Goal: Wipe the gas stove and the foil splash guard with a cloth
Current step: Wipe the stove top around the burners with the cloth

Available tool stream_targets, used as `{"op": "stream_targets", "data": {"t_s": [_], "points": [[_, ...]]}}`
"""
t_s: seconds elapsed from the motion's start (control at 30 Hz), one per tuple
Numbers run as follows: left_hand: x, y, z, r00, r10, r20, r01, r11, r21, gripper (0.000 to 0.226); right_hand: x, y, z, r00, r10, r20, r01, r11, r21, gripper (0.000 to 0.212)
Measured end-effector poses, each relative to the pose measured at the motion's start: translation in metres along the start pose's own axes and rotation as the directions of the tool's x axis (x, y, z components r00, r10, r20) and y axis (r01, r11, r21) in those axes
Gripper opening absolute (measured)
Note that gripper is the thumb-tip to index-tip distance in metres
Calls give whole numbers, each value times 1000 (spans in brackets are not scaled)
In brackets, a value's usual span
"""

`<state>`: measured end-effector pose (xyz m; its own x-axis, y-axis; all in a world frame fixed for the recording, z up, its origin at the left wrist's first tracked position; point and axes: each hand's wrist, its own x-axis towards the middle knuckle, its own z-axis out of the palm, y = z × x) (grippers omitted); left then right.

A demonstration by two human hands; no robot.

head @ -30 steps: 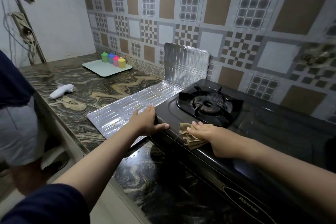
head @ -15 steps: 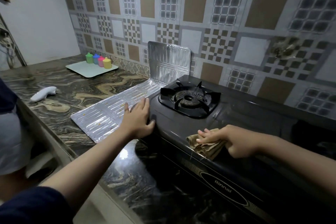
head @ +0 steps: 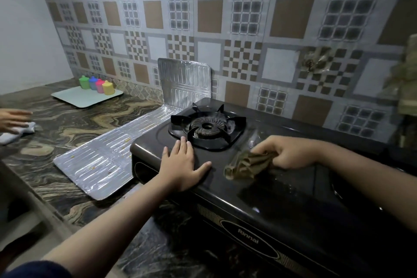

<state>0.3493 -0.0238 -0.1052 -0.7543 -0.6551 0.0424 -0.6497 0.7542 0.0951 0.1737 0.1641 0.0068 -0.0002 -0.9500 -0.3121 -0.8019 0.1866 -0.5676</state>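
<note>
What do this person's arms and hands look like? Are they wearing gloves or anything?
No gloves: the left hand and the right hand are bare, with no rings, watch or bracelets in view. Both forearms are uncovered. A dark navy sleeve shows on the left upper arm.

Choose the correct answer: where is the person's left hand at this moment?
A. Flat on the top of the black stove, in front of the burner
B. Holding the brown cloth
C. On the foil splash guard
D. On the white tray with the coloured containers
A: the left hand lies open and flat on the stove top, just in front of the burner, while the right hand grips the cloth.
</note>
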Motion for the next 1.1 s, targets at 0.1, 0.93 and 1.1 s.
{"op": "stream_targets", "data": {"t_s": [0.1, 0.93, 1.1], "points": [[0, 1, 1, 1000, -1, -21, 1, 1000, 6, 108, 10, 11, -27, 976, 78, -204, -59, 993, 101, 46], [1, 5, 4, 998, -2, -56, 1, 1000, -15, 109, 120, 73, -26, 719, 514, -468, -640, 752, -158, 75], [1, 6, 3, 997, 9, -76, -14, 998, -66, 96, 107, 45, -4, 716, 508, -479, -645, 743, -176, 72]]}}
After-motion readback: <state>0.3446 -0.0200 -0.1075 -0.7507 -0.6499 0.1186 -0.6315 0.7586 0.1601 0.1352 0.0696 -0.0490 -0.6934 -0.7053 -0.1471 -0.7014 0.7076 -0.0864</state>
